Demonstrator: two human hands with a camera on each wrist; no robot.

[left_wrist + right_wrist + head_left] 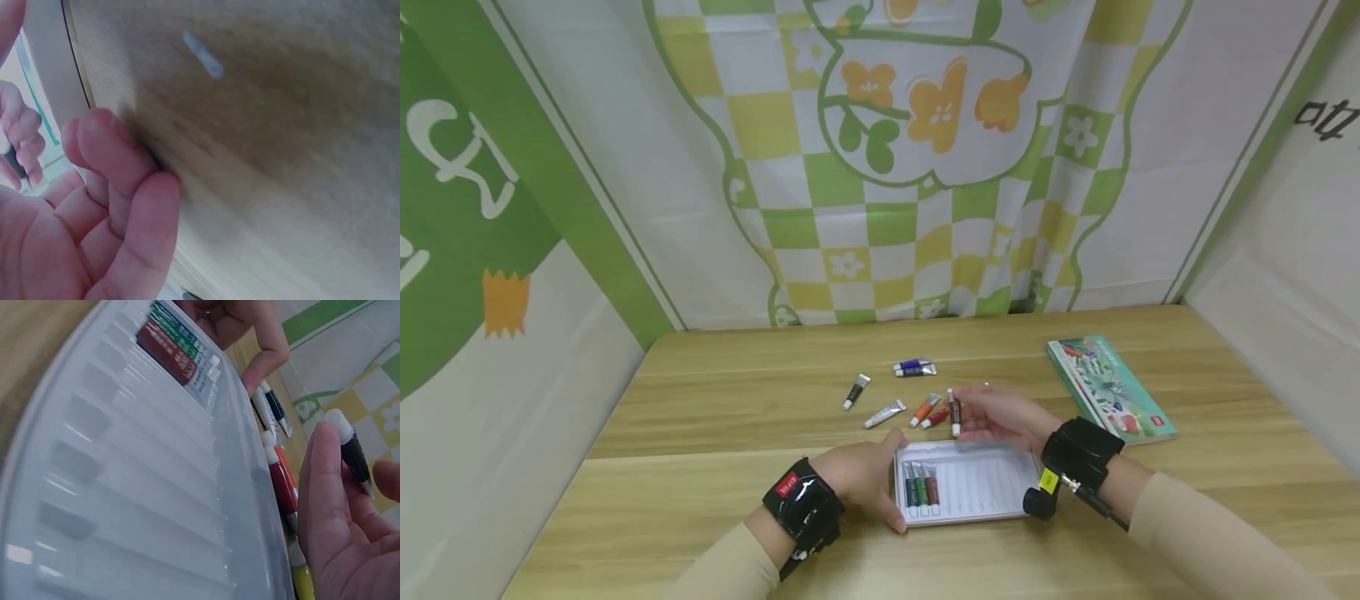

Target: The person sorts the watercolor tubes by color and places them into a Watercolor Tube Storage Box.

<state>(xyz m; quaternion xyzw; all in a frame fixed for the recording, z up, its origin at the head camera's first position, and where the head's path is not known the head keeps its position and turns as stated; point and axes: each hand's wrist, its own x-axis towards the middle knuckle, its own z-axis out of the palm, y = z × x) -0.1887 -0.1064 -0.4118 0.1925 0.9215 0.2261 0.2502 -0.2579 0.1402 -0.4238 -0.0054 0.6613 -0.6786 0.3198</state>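
We find the hands apart, over the desk [715, 517]: the left hand [863, 475] grips the white tray [992, 483] by its left end; the right hand [1002, 414] pinches a dark tube [955, 410], white cap towards us, near the tray's far edge. Three tubes [921, 486] lie in the tray beside the left hand. We log a red tube [936, 417] just left of the right hand, a book [1108, 387] to its right

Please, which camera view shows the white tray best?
The head view: nearly the whole tray shows, only edges partly covered. Right wrist: closer, but cut off by the frame. Left wrist: apparently only one side.
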